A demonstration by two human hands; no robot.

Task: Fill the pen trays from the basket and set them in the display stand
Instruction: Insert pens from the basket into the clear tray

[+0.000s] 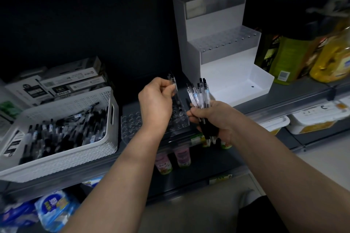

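Note:
My left hand (155, 100) pinches a single clear pen (172, 81), held upright over the clear pen tray (132, 121) that lies on the shelf. My right hand (212, 117) grips a bundle of several clear pens with black caps (198, 92), just right of the tray. The white perforated basket (62, 149) at left holds many more pens. The white stepped display stand (223, 56) is behind, with two holed trays on its upper steps and a bare bottom step (244, 85).
Boxes of stationery (56, 83) are stacked behind the basket. Yellow and green bottles (303, 56) stand right of the stand. White tubs (314, 117) sit on the lower right shelf, and bottles and blue packs fill the shelves below.

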